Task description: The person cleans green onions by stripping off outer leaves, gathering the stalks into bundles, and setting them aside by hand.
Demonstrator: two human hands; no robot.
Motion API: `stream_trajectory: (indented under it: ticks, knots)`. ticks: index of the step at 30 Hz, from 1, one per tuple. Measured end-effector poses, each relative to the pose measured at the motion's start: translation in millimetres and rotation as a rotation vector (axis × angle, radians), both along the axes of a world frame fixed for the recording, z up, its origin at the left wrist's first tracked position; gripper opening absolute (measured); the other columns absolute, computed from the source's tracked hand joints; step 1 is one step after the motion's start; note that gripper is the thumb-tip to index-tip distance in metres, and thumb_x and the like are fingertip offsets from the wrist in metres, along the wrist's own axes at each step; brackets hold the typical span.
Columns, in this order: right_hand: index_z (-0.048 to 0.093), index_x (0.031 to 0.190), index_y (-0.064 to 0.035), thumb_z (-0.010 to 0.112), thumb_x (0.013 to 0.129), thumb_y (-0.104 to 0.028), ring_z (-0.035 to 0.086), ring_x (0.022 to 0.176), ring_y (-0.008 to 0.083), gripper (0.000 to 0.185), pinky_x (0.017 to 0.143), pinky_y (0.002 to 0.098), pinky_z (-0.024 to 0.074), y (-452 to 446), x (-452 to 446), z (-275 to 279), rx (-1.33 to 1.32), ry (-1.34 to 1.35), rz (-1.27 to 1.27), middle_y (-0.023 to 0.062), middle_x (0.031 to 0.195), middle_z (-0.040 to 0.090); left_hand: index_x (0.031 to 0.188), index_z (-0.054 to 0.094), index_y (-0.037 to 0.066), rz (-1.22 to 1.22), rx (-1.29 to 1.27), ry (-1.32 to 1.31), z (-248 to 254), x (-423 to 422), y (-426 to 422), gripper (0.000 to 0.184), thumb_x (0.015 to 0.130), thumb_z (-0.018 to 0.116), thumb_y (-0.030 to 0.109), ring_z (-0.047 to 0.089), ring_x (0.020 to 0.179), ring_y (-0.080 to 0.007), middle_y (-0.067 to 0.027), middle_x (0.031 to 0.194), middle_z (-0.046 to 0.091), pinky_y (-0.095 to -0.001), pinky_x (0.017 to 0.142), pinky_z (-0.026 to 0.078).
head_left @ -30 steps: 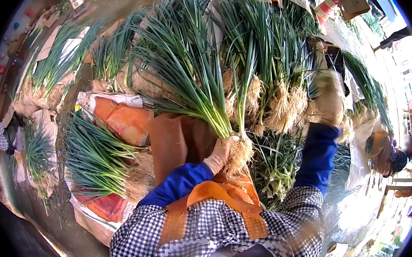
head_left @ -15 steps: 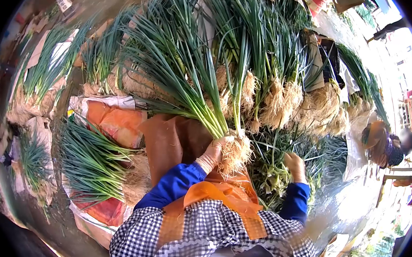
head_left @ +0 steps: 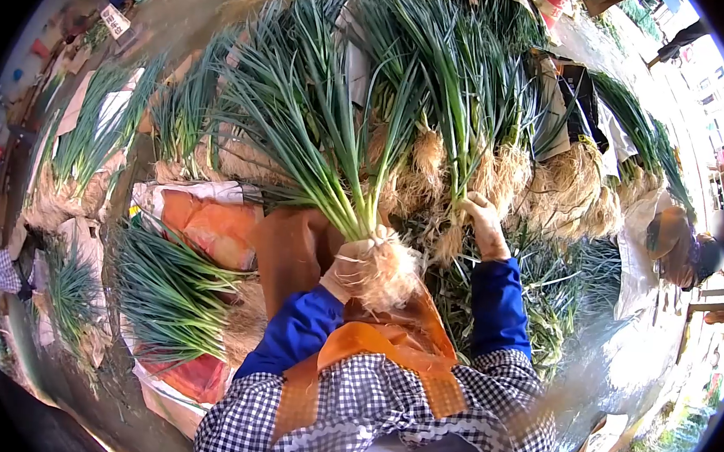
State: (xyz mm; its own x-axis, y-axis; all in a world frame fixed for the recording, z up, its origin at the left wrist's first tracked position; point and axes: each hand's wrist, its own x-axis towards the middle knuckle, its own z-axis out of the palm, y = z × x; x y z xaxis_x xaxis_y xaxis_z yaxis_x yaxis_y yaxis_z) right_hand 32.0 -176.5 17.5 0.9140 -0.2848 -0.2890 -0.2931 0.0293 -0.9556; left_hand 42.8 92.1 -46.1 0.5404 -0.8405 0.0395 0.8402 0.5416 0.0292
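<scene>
My left hand [head_left: 347, 269] is closed round the lower stalks of a bunch of green onions [head_left: 331, 182]. Their pale, shaggy roots [head_left: 389, 272] hang over its fingers, and the long leaves fan out forward. Further right, my right hand [head_left: 483, 221] pinches a green onion [head_left: 459, 167] just above its roots, at the near edge of the big pile. Roots of the piled green onions [head_left: 500, 170] lie right beside these fingers. Under the left hand, a brown and orange apron [head_left: 289, 250] covers my lap.
At my left, a bundle of green onions [head_left: 174, 293] lies on orange and white sacking [head_left: 211, 224]. Leafy trimmings [head_left: 532, 309] are heaped by my right arm. More bundles [head_left: 91, 140] lie further left. Other people sit at the far left [head_left: 6, 268] and right [head_left: 681, 248].
My right hand has reached forward from over the trimmings and taken hold of a green onion at the pile. The left hand, with its bunch, has shifted slightly left.
</scene>
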Motion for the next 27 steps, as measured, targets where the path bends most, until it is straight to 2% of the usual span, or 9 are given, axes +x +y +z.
stream_trajectory:
  ticks: [2, 4, 10, 14, 15, 20, 22, 24, 27]
  knots:
    - [0.061, 0.083, -0.0057, 0.059, 0.082, -0.014, 0.055, 0.063, 0.0127, 0.009, 0.065, 0.0252, 0.0466, 10.8, -17.2, -6.9, 0.415, -0.116, 0.116, 0.0021, 0.072, 0.061, 0.11, 0.051, 0.003, -0.001, 0.118, 0.111, -9.3, -6.2, -9.1, 0.029, 0.081, 0.056, 0.008, 0.059, 0.078, -0.0158, -0.0062, 0.092, 0.058, -0.0291, 0.071, 0.052]
    - [0.063, 0.089, -0.0066, 0.058, 0.082, -0.012, 0.058, 0.068, 0.0125, 0.01, 0.077, 0.0299, 0.0473, 27.4, -20.5, -21.7, 0.363, -0.098, 0.126, 0.0015, 0.081, 0.062, 0.105, 0.053, 0.002, -0.014, 0.194, 0.062, -7.2, -18.3, -26.0, 0.029, 0.078, 0.061, 0.006, 0.059, 0.079, -0.0144, -0.0048, 0.086, 0.059, -0.025, 0.074, 0.05]
    - [0.057, 0.096, -0.0034, 0.055, 0.082, -0.011, 0.057, 0.064, 0.0113, 0.016, 0.055, 0.0227, 0.0455, 52.8, -10.7, -33.1, 0.372, -0.021, 0.119, 0.0026, 0.079, 0.059, 0.099, 0.06, 0.002, -0.004, 0.458, -0.028, 5.3, -33.2, -38.1, 0.022, 0.078, 0.064, 0.008, 0.06, 0.08, -0.0158, -0.0058, 0.091, 0.063, -0.0281, 0.077, 0.05]
    - [0.053, 0.102, -0.0097, 0.065, 0.076, -0.051, 0.059, 0.076, 0.0187, 0.05, 0.064, 0.0288, 0.0515, 41.3, 26.0, -29.0, -1.253, -0.053, 0.038, 0.0108, 0.093, 0.062, 0.102, 0.061, 0.001, 0.224, 0.782, -0.406, -13.0, -35.4, -46.9, 0.024, 0.078, 0.064, 0.004, 0.058, 0.091, -0.0146, -0.0038, 0.096, 0.063, -0.0276, 0.085, 0.045]
    - [0.044, 0.127, -0.0117, 0.071, 0.076, -0.037, 0.06, 0.088, 0.0164, 0.063, 0.072, 0.0266, 0.0537, 51.3, 38.7, 3.4, -1.232, 0.246, 0.167, 0.0128, 0.111, 0.055, 0.102, 0.061, 0.001, 0.223, 0.779, -0.407, -9.2, -35.8, -49.5, 0.024, 0.078, 0.064, 0.004, 0.058, 0.091, -0.0146, -0.0038, 0.096, 0.063, -0.0276, 0.085, 0.045]
    - [0.039, 0.131, 0.0003, 0.057, 0.089, -0.018, 0.043, 0.123, 0.0253, 0.049, 0.103, 0.0374, 0.036, 37.9, 45.4, -12.5, -0.985, 0.263, 0.666, 0.0207, 0.138, 0.036, 0.104, 0.061, 0.003, 0.235, 0.787, -0.346, -10.5, -37.2, -55.6, 0.027, 0.077, 0.062, 0.0, 0.057, 0.093, -0.0145, -0.0028, 0.099, 0.062, -0.0277, 0.088, 0.044]
    - [0.041, 0.129, 0.0023, 0.054, 0.091, -0.021, 0.045, 0.121, 0.0274, 0.046, 0.102, 0.038, 0.0371, 54.3, 19.6, 2.9, -0.47, 0.291, 0.435, 0.0242, 0.137, 0.036, 0.105, 0.061, 0.004, 0.254, 0.802, -0.387, -7.0, -35.6, -53.2, 0.027, 0.078, 0.061, 0.002, 0.057, 0.094, -0.0145, -0.0029, 0.099, 0.063, -0.0275, 0.088, 0.044]
    - [0.057, 0.115, 0.0034, 0.053, 0.089, -0.035, 0.062, 0.093, 0.0205, 0.046, 0.075, 0.0287, 0.0494, 56.9, -46.2, -19.2, 0.574, -0.147, 0.235, 0.0155, 0.107, 0.063, 0.104, 0.061, 0.003, 0.306, 0.843, -0.349, -8.7, -33.7, -52.7, 0.024, 0.08, 0.059, 0.005, 0.058, 0.093, -0.0148, -0.0033, 0.099, 0.063, -0.028, 0.086, 0.045]
    - [0.059, 0.102, 0.0044, 0.051, 0.088, -0.021, 0.047, 0.058, 0.0103, 0.03, 0.052, 0.0238, 0.0371, 46.7, -84.7, 34.7, -0.148, -0.127, 0.358, 0.0042, 0.074, 0.057, 0.104, 0.06, 0.001, 0.184, 0.682, -0.078, -28.4, -34.5, -54.2, 0.023, 0.082, 0.057, 0.007, 0.061, 0.088, -0.0175, -0.0069, 0.097, 0.064, -0.0304, 0.082, 0.049]
